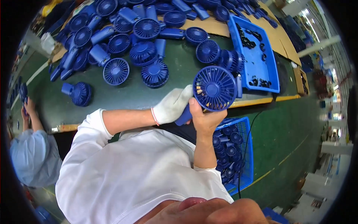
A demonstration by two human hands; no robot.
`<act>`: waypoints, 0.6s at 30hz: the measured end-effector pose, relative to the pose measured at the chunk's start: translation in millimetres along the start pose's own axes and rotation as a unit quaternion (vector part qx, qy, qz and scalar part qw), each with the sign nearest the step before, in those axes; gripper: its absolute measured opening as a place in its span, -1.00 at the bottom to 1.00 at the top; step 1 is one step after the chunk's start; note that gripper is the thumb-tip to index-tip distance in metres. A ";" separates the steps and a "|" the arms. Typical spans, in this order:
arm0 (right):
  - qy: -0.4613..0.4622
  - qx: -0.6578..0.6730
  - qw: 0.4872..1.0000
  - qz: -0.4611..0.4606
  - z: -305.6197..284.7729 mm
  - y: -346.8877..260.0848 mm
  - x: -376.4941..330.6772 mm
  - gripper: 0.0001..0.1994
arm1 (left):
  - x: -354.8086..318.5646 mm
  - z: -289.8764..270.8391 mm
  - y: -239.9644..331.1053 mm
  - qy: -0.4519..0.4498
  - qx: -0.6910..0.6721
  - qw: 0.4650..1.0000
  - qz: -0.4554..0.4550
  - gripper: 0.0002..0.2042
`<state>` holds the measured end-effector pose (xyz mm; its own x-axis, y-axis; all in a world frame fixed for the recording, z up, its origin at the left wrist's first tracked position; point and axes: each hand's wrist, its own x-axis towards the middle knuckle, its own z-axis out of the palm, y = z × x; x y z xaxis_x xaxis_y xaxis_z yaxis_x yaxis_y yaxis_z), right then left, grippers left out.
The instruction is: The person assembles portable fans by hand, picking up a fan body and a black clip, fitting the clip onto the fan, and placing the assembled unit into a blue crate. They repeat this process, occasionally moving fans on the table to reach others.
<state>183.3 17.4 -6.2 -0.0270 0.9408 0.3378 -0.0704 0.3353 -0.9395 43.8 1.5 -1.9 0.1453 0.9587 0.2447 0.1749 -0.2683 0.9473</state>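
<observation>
A dark blue handheld fan (213, 89) is held up at the table's front edge, its round grille facing upward. My left hand (172, 106), in a white glove, is closed around its handle side, with the fingertips by the grille's rim. Bare, my right hand (207, 120) grips the fan head from below, thumb on the near side of the rim. Part of the handle shows below the glove; the fingers underneath are mostly hidden. Just beyond the held fan, more fans (208, 51) stand close together beside a blue tray (276, 79).
Many similar fans (147, 28) are heaped across the far side of the green table (123, 96). Small black parts (250, 37) lie in the tray. A blue crate (250, 156) full of fans stands on the floor at right, near a black cable. Another person (34, 153) works at far left.
</observation>
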 end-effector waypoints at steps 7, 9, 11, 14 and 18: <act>-0.004 -0.349 0.936 -0.044 -17.7 -0.3 60.0 -0.70 | 118.0 -85.3 -7.4 0.026 0.478 0.872 0.099 -0.70; -0.021 -0.463 0.885 -0.052 -12.5 3.0 70.4 -0.68 | 144.9 -106.1 -26.1 -0.009 0.584 0.809 0.066 -0.62; -0.027 -0.517 0.851 -0.084 -7.6 9.6 76.2 -0.66 | 165.9 -113.6 -42.4 -0.059 0.646 0.760 0.021 -0.56; -0.049 -0.557 0.820 -0.124 -5.6 11.7 77.2 -0.67 | 187.6 -108.7 -53.6 -0.094 0.666 0.740 -0.031 -0.58; -0.111 -0.499 0.856 -0.074 -14.6 6.0 76.6 -0.68 | 202.4 -102.2 -49.0 -0.110 0.673 0.729 -0.061 -0.61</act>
<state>195.4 92.2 13.2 -0.2885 0.8888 0.3560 0.7948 0.4297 -0.4286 -34.9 218.4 22.3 0.1751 0.9845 -0.0041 0.9751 -0.1740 -0.1374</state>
